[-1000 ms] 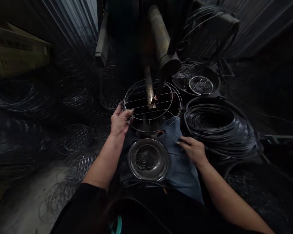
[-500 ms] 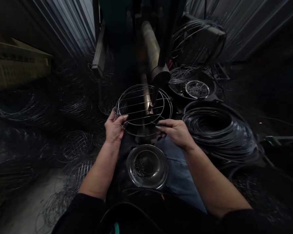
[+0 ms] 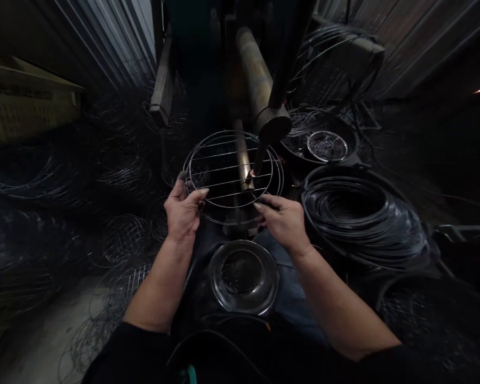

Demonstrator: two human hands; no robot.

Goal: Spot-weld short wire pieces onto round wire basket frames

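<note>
A round wire rack (image 3: 232, 173) with parallel cross wires sits under the tip of a welding electrode (image 3: 260, 160), where a small glow shows. My left hand (image 3: 182, 210) grips the rack's left rim, fingers curled over the wire. My right hand (image 3: 282, 218) is closed in a pinch at the rack's near right rim, holding a thin wire against it. A shallow metal bowl (image 3: 244, 274) holding short wire pieces rests on my lap just below both hands.
A large coil of black wire (image 3: 360, 213) lies at the right. A second bowl of wire pieces (image 3: 327, 145) sits behind it. Finished wire racks (image 3: 120, 234) are piled on the floor at the left. Corrugated metal walls (image 3: 116, 37) stand behind the machine.
My right hand rose from my lap to the rack's near right rim and pinched a thin wire there. My left hand kept its grip while the rack shifted slightly left.
</note>
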